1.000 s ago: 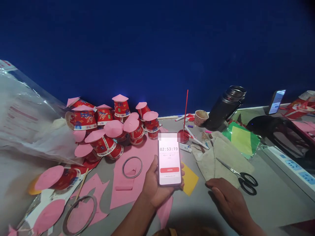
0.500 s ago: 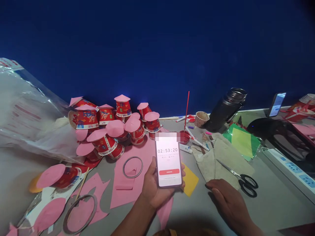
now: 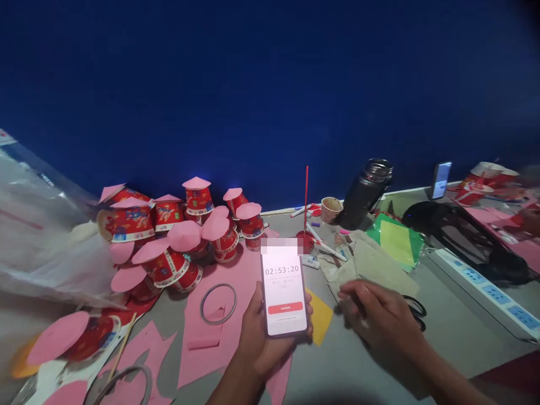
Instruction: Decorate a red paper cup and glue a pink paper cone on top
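My left hand [image 3: 266, 343] is wrapped round a phone [image 3: 285, 295], held upright with its lit screen facing me; it reads 02:53:20 above a red button. My right hand [image 3: 379, 315] is over the table to the right of the phone, its fingers curled together and nothing visible in them. It covers most of a pair of black-handled scissors [image 3: 415, 309]. A beige cloth [image 3: 379, 261] lies just beyond that hand. Between the two hands is a yellow paper piece [image 3: 320, 318], partly behind the phone.
Red paper cups [image 3: 169, 214] with pink cone tops stand in a cluster at the back left. Tape rings [image 3: 218, 304] lie on pink paper [image 3: 185, 360]. A black flask [image 3: 365, 194], a paper cup [image 3: 331, 209], a power strip [image 3: 485, 287] and another phone [image 3: 441, 180] occupy the right side.
The view has swung right, so table things appear further left. My right hand has risen off the table and moved over the scissors, covering most of them. My left hand still holds the phone.
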{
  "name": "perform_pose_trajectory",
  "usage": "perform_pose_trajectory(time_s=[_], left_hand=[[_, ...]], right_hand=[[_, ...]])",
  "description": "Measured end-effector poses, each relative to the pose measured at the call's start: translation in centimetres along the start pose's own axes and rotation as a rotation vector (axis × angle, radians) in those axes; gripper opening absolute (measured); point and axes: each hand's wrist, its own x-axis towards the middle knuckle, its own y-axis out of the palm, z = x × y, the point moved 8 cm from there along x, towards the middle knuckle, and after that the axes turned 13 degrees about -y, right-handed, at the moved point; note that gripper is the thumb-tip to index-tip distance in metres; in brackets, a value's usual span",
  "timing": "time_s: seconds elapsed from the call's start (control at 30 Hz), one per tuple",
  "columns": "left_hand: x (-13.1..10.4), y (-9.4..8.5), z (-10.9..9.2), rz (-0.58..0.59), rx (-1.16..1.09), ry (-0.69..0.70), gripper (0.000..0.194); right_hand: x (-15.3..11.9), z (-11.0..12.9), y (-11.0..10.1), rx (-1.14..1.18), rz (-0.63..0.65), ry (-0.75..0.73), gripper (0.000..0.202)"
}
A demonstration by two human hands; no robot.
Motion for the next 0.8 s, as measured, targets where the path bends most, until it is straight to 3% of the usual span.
perform_pose_trajectory(time_s=[0.1,0.17,0.23,0.33,0.5,0.8], left_hand=[[0.4,-0.6,0.7,-0.003,0.041,-0.029,0.073],[0.5,-1.2,0.7,-0.004,0.065,-0.027,0.072],[0.6,-1.7,0.4,0.005,0.065,-0.008,0.068],[0.8,-2.0,0.0,0.037,0.066,0.009,0.065],[1.4,-2.1,0.3,0.074,0.109,-0.022,0.069],[0.8,-1.4,0.0,0.046,0.027,-0.036,0.063]], right_hand=[[4.9,2.4,0.8,0.379,0.111,0.049,0.061],[7.5,3.8,1.7,0.526,0.227,0.028,0.065],[9.3,4.2,2.4,0.602,0.258,0.026,0.066],[10.8,3.8,3.3,0.563,0.277,0.040,0.059],[11.9,3.5,4.8,0.552,0.433,0.066,0.062],[14.6,5.8,5.6,0.474,0.670,0.002,0.052]])
